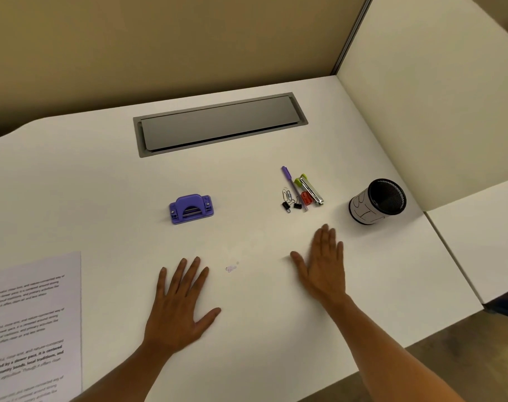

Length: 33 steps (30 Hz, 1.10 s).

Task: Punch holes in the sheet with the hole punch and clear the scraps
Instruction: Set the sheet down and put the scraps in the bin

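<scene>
A purple hole punch [191,208] stands on the white desk, ahead of my left hand. The printed sheet [32,326] lies flat at the lower left, cut off by the frame edge. A small cluster of paper scraps [231,268] lies on the desk between my hands. My left hand [179,306] rests flat on the desk with fingers spread, holding nothing. My right hand [322,265] is open with straight fingers, blurred, low over the desk to the right of the scraps.
Beyond my right hand lies a pile of stationery: a purple pen [290,184], a stapler [310,189], paper clips and binder clips [290,203]. A black mesh pen cup [377,201] stands at the right. A grey cable hatch [218,124] sits at the back; partition walls enclose the desk.
</scene>
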### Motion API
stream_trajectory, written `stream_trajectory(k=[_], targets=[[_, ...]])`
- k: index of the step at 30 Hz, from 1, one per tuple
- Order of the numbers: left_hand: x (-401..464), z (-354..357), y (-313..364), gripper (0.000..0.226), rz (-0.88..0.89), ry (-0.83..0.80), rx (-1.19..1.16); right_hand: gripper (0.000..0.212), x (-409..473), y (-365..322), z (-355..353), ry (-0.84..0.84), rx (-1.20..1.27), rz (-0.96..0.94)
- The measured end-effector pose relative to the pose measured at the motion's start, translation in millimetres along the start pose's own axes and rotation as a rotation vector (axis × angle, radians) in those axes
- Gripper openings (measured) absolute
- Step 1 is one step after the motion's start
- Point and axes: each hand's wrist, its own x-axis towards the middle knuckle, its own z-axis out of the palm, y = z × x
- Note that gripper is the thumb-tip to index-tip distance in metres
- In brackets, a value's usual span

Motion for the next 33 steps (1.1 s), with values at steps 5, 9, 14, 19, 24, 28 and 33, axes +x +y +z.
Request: stream_trajectory(k=[5, 9, 14, 19, 24, 28, 33], targets=[[-0.3, -1.2, 1.1, 0.09, -0.002, 0.003, 0.007, 0.097, -30.0, -33.9, 10.5, -0.056, -0.055, -0.386], [0.6, -3.1, 2.1, 0.09, -0.001, 0.0, 0.01, 0.093, -50.8, -64.1, 19.3, -0.102, -0.065, -0.594], [0.4, -4.2, 2.9, 0.09, -0.007, -0.008, 0.007, 0.085, -62.9, -83.2, 19.1, -0.031, 0.033, -0.527], [0.4, -2.4, 1.9, 0.09, -0.008, -0.016, -0.001, 0.091, -77.1, -69.3, 22.0, -0.039, 0.06, -0.186], [1.0, -1.0, 1.9, 0.091, -0.007, -0.014, -0.012, 0.089, -84.9, -84.0, 29.4, -0.105, 0.052, -0.347], [0.8, -0.9, 1.6, 0.092, -0.014, -0.021, -0.015, 0.088, -68.0, -93.0, 26.6, -0.092, 0.079, -0.407], [1.3, -2.5, 1.8, 0.092, -0.016, -0.04, -0.014, 0.094, -43.4, -96.3, 18.2, -0.132, 0.054, -0.339]])
